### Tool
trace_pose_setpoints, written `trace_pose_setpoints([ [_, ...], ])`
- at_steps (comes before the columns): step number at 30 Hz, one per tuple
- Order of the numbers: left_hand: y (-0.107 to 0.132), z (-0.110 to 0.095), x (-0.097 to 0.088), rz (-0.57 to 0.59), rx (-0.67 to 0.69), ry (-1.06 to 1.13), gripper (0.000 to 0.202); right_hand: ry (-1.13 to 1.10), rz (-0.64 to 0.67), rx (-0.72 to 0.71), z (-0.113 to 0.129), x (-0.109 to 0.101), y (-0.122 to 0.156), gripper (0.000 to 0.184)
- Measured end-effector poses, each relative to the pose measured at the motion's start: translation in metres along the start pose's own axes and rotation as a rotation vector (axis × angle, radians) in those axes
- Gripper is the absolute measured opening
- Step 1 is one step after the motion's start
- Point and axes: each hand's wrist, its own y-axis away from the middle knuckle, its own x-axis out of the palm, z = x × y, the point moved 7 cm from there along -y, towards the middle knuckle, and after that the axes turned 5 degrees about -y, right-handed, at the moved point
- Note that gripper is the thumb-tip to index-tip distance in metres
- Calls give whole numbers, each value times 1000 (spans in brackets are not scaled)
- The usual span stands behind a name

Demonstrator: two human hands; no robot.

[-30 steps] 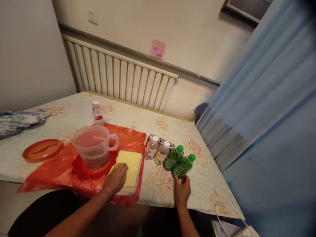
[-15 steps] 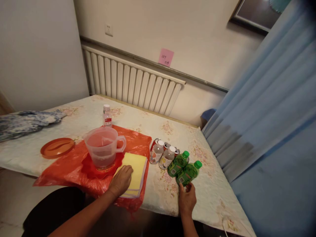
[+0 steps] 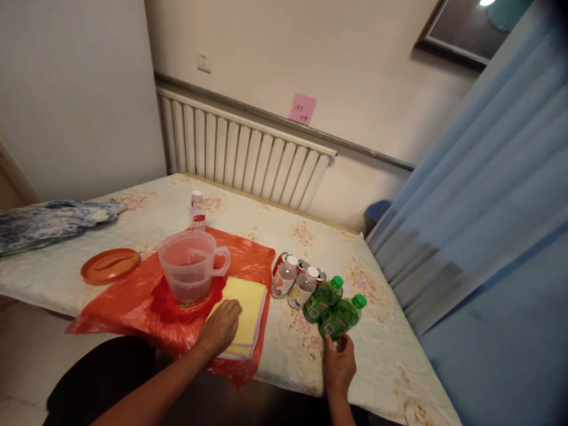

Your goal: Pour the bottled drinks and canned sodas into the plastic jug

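Head view: noted left hand point(image 3: 219, 326) lying palm-down on yellow cloth stack point(image 3: 247, 300), fingers extended and loosely together, gripping nothing. Noted right hand point(image 3: 339, 362) with thumb and fingertips curled closed about the base of nearest green bottle point(image 3: 342, 316), at 12 o'clock from that hand. Logged second green bottle point(image 3: 323, 299) touching it at 10 o'clock, and clear jug point(image 3: 190, 269) at 11 o'clock from left hand.

Jug point(image 3: 190, 267) left of bottles point(image 3: 310, 293); cans point(image 3: 303, 264) seemingly behind.
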Motion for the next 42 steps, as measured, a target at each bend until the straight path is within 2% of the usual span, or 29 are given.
trace_pose_setpoints([
  [11,-1,-1,0,30,-8,-3,23,-13,-10,5,1,-2,1,63],
  [20,-1,-1,1,112,-65,-18,24,-61,24,95,0,-7,1,74],
  [24,1,0,2,138,-91,-16,23,-82,-44,125,3,-19,21,68],
  [26,1,0,3,146,-98,-14,23,-143,-80,126,15,-18,38,61],
  [28,0,0,5,166,-102,-14,23,-255,-94,84,39,-13,54,56],
  [30,-2,2,10,233,-121,-30,25,-363,-14,-4,76,-1,62,53],
  [33,-6,3,16,302,-123,-30,31,-400,121,-127,144,17,57,45],
  [35,-7,4,20,323,-100,-5,31,-403,253,-251,199,33,45,39],
  [36,-7,6,23,329,-93,4,30,-392,344,-327,229,44,39,36],
  [38,-4,10,30,309,-83,16,27,-381,433,-471,288,66,26,29],
  [40,-2,14,39,248,-74,35,25,-372,582,-605,346,99,20,23],
  [42,0,18,56,244,-49,46,22,-364,721,-711,398,139,19,19],
])
